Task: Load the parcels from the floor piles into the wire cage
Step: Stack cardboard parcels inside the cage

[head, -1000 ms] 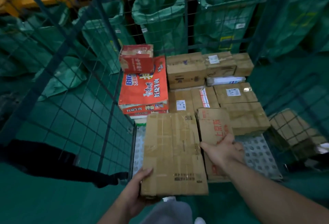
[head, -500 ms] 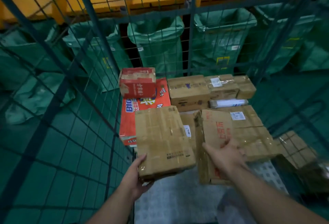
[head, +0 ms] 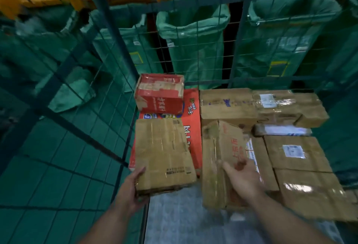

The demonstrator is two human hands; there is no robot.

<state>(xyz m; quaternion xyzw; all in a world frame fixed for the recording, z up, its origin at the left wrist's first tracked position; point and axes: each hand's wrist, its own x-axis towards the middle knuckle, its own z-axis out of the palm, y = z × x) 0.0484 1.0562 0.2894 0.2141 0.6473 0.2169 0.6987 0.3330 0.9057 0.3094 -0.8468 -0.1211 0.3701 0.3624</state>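
Settling two boxes into the wire cage (head: 113, 30)
Left hand (head: 133, 187) pinches the flat box (head: 164, 152) by its near corner, at 6 o'clock of the red carton (head: 160, 94); best slid flush against that. Right hand (head: 242, 179), blurred, lies on the tilted box (head: 219, 156) at 3 o'clock, grip unclear. Both look creased, taped, worn

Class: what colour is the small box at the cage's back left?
The small box is red with pale worn patches; head view.
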